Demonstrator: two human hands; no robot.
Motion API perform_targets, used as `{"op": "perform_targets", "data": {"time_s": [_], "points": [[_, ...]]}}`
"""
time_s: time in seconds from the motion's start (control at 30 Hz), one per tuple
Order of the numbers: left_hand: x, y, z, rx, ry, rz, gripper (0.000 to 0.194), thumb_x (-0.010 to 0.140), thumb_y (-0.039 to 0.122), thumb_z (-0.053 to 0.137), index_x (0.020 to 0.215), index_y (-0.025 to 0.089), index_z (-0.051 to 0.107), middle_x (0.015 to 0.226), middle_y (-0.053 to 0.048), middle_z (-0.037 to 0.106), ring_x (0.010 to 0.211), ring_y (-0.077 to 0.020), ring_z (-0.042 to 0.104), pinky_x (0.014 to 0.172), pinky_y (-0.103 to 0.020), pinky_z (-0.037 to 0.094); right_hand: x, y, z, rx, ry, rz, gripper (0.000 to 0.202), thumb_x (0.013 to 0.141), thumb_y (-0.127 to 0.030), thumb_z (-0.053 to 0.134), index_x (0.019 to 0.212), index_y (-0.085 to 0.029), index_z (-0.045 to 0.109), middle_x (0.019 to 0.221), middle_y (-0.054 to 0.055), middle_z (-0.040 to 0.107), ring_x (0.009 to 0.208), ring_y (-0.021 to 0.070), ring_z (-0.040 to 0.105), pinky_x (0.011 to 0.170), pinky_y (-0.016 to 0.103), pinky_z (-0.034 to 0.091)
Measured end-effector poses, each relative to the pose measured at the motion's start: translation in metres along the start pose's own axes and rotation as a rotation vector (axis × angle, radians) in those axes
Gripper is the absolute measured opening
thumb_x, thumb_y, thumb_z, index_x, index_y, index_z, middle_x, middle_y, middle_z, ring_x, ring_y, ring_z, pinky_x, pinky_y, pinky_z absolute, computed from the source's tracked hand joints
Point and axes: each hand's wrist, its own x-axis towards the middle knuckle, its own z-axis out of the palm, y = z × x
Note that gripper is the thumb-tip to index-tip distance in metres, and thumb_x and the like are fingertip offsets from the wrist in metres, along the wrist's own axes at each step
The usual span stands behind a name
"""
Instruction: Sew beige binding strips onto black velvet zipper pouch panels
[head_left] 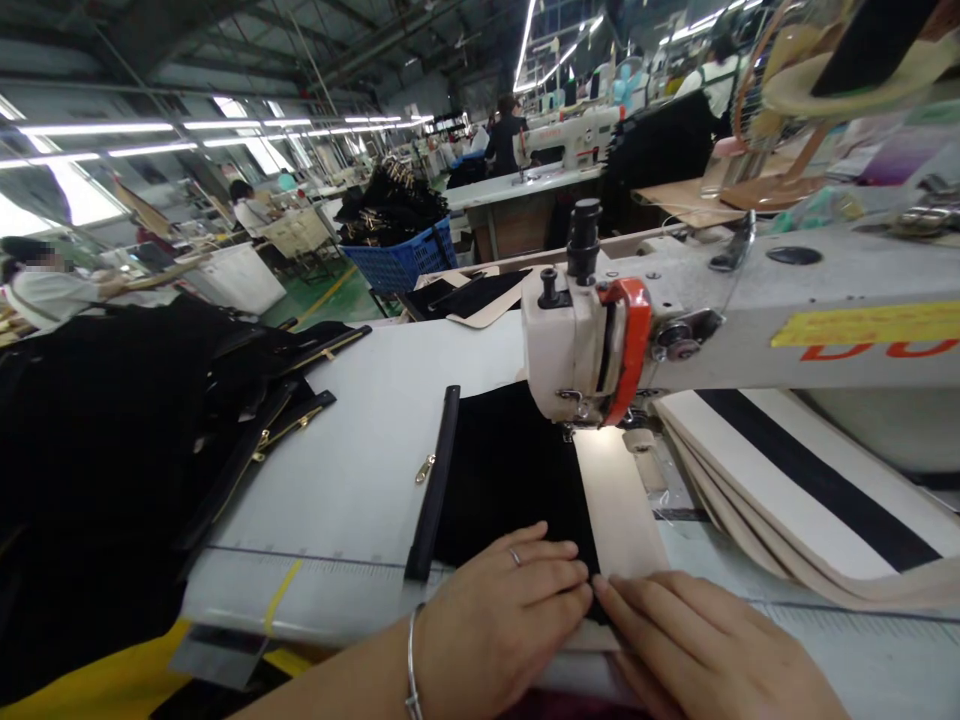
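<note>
A black fabric panel with a zipper along its left side lies partly over a beige piece, whose strip shows at the right. Their seam runs up to the needle area of a white sewing machine with an orange guard. My left hand rests on the lower part of the black panel, its fingers together and pointing right. Against the near edge of the beige piece lies my right hand, fingers extended, fingertips close to the left ones. Whether either pinches the layers is hidden.
A large pile of black zippered pieces covers the table's left. Beige panels with a black stripe are stacked under the machine arm. Behind stand a blue basket of black pieces and another sewing machine. Other people sit farther off.
</note>
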Motion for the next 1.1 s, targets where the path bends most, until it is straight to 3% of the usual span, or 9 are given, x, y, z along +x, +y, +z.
{"op": "perform_targets", "data": {"time_s": [0.4, 0.73, 1.1], "points": [[0.016, -0.032, 0.003, 0.116, 0.066, 0.080, 0.024, 0.098, 0.017, 0.042, 0.114, 0.016, 0.061, 0.118, -0.005, 0.066, 0.123, -0.0147, 0.051, 0.114, -0.035, 0.035, 0.019, 0.015, 0.014, 0.082, -0.004, 0.152, 0.024, 0.091, -0.025, 0.055, 0.114, -0.022, 0.063, 0.102, -0.001, 0.065, 0.091, 0.0161, 0.058, 0.083, 0.032, 0.044], [0.031, -0.067, 0.007, 0.140, 0.045, 0.075, 0.025, 0.097, 0.018, 0.043, 0.115, 0.016, 0.060, 0.123, -0.005, 0.063, 0.123, -0.0150, 0.051, 0.113, -0.036, 0.035, 0.039, 0.036, 0.018, 0.010, -0.085, 0.146, 0.030, 0.089, -0.029, 0.057, 0.117, -0.020, 0.061, 0.105, 0.003, 0.063, 0.094, 0.0183, 0.058, 0.082, 0.034, 0.049], [0.056, -0.102, 0.002, 0.141, 0.009, 0.041, 0.022, 0.094, 0.014, 0.046, 0.109, 0.015, 0.063, 0.121, -0.004, 0.064, 0.117, -0.0155, 0.056, 0.108, -0.032, 0.039, 0.051, 0.055, 0.033, -0.025, -0.163, 0.149, 0.040, 0.090, -0.037, 0.054, 0.125, -0.018, 0.056, 0.120, 0.008, 0.060, 0.105, 0.0242, 0.057, 0.091, 0.042, 0.048]]}}
